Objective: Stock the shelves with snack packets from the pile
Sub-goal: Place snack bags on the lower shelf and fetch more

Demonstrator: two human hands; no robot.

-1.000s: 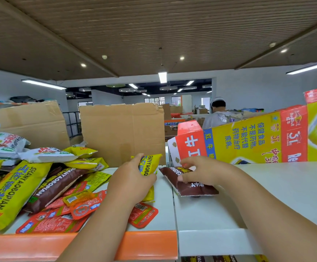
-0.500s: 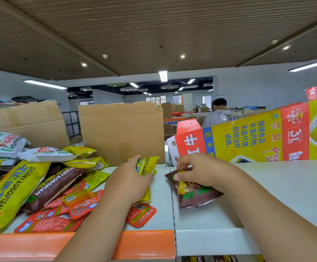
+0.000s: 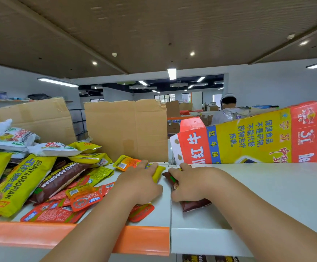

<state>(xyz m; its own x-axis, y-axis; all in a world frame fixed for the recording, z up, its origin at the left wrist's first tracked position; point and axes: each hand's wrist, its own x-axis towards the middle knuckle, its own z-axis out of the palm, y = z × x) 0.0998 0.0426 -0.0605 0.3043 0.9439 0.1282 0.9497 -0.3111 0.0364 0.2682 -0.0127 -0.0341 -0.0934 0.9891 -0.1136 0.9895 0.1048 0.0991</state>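
Our left hand [image 3: 140,183] grips a yellow packet [image 3: 159,172]; just beside it, our right hand [image 3: 190,183] grips a brown packet [image 3: 195,205]; the pile [image 3: 40,178] lies leftward.

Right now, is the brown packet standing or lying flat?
Lying flat: the packet rests on the white shelf, the right hand on top of it.

Left hand [image 3: 142,183] palm-down, fingers curled; right hand [image 3: 190,184] likewise, alongside.

The snack packets [image 3: 19,184], the yellow packet [image 3: 159,172] and the brown packet [image 3: 192,205] included, are glossy crinkled plastic film, the shelf [image 3: 267,195] is smooth white with a soft sheen, its orange edge strip [image 3: 31,235] shiny plastic, the cardboard sheets [image 3: 125,129] matt brown and ragged-edged, the printed carton [image 3: 248,140] slick card.
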